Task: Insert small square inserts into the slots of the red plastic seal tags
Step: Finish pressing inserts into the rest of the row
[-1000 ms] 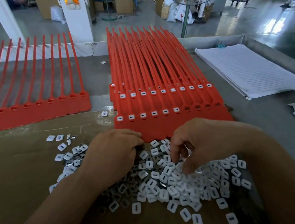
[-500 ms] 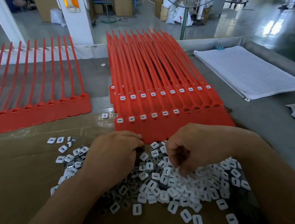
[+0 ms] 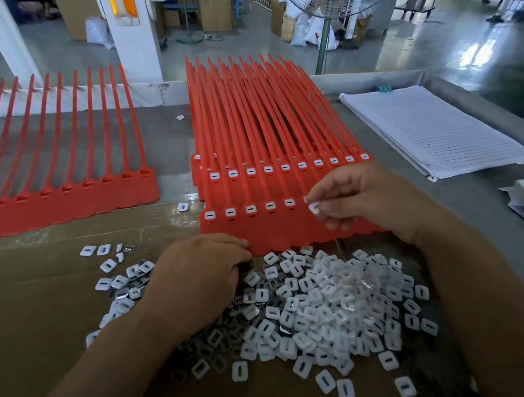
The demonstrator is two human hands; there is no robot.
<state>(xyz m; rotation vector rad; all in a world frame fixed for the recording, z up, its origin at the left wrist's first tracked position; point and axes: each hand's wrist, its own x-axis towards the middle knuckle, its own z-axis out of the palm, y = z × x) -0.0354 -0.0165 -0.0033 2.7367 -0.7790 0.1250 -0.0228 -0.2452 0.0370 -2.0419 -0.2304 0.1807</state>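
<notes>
On the table (image 3: pixel 170 133), red seal tags (image 3: pixel 265 137) lie stacked at centre. The right hand (image 3: pixel 365 200) has lifted from the near pile of inserts (image 3: pixel 329 303), pinching one white insert (image 3: pixel 314 207) above the near row, probably to seat it. The left hand (image 3: pixel 197 274) rests curled on the pile, its hold hidden.

One insert (image 3: pixel 314 207) is pinched by the right hand (image 3: pixel 365 204) over the front row of tags (image 3: pixel 278 229), beside five filled slots (image 3: pixel 250 209). The left hand (image 3: pixel 197 274) is rested on the pile (image 3: pixel 329 303) at the cardboard's (image 3: pixel 34 314) far edge, fingers hidden.
</notes>
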